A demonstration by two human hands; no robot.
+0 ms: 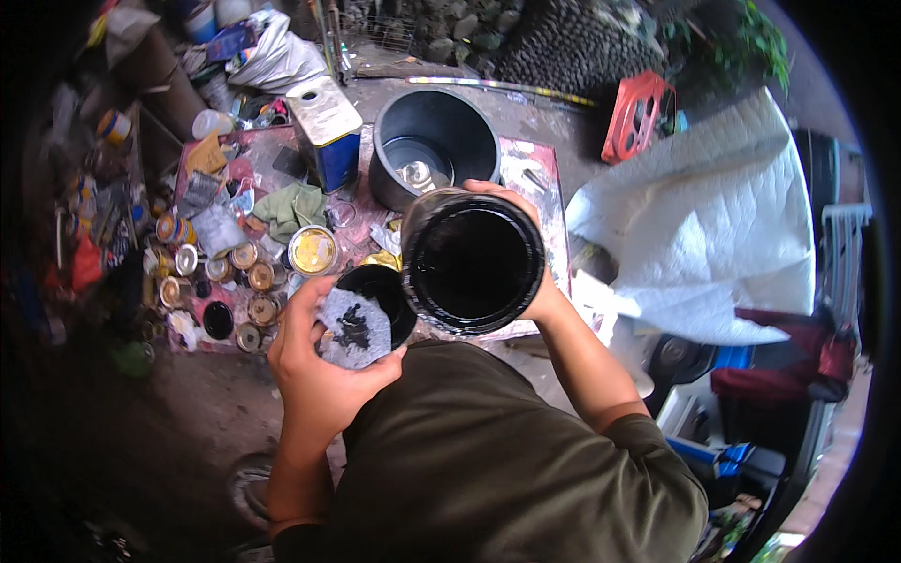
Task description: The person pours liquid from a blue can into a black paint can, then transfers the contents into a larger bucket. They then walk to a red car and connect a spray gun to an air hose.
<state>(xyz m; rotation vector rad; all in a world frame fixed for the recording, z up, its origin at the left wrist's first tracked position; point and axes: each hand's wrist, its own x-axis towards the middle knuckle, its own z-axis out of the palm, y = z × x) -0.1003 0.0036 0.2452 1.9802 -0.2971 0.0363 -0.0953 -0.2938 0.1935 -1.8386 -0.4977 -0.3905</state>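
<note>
My left hand (pixel 314 375) grips a small black-lined container (pixel 392 302), with a grey pad or cloth (pixel 368 344) smeared black lying against its near side inside the fingers. Just right of it, my right hand (pixel 533 293) holds a larger can (pixel 469 263) tilted with its dark, glossy black mouth facing up toward me; its rim is beside or touching the smaller container. Both are held over the paint-stained work table (pixel 544 174). Beyond them stand a grey bucket (pixel 394 122) with something pale inside and a tin with yellow paint (pixel 313 249).
A rectangular blue metal can (pixel 328 150), a green rag (pixel 286 211) and several small paint pots (pixel 246 255) crowd the table's left. Clutter (pixel 84 197) piles up farther left. A white sheet (pixel 713 206), red plastic item (pixel 631 117) and dark maroon cloth (pixel 779 380) are at the right.
</note>
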